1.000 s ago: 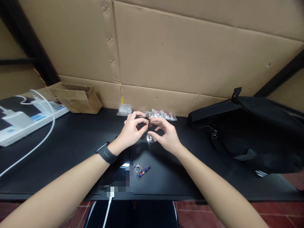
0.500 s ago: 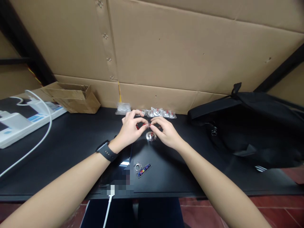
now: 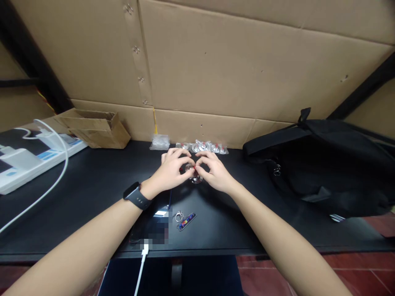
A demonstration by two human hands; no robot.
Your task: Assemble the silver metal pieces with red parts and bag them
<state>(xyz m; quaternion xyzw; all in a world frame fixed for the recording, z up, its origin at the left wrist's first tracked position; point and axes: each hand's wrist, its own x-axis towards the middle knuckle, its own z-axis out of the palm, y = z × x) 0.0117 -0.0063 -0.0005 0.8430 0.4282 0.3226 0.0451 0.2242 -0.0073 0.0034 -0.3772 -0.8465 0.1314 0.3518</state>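
My left hand (image 3: 175,168) is closed in a pinch on a small shiny metal disc (image 3: 189,167), partly hidden by the thumb and forefinger. At the disc's middle is a red piece (image 3: 195,167), and the thumb and forefinger of my right hand (image 3: 215,172) close on it. Another bit of red shows by the left palm. Just below the fingertips, a second shiny disc (image 3: 196,180) lies on the black table (image 3: 222,222). Behind my hands, similar discs with red centres (image 3: 203,146) rest in clear plastic bags.
A phone (image 3: 151,226) with a white cable and a keychain (image 3: 187,221) lie near the front edge. At left are a power strip (image 3: 46,154) and an open cardboard box (image 3: 105,131). A black bag (image 3: 321,168) fills the right; clear plastic packets (image 3: 160,142) lie behind.
The held disc has turned from edge-on to show more of its face and sits slightly lower, overlapping the disc on the table. Both hands have stayed close together.
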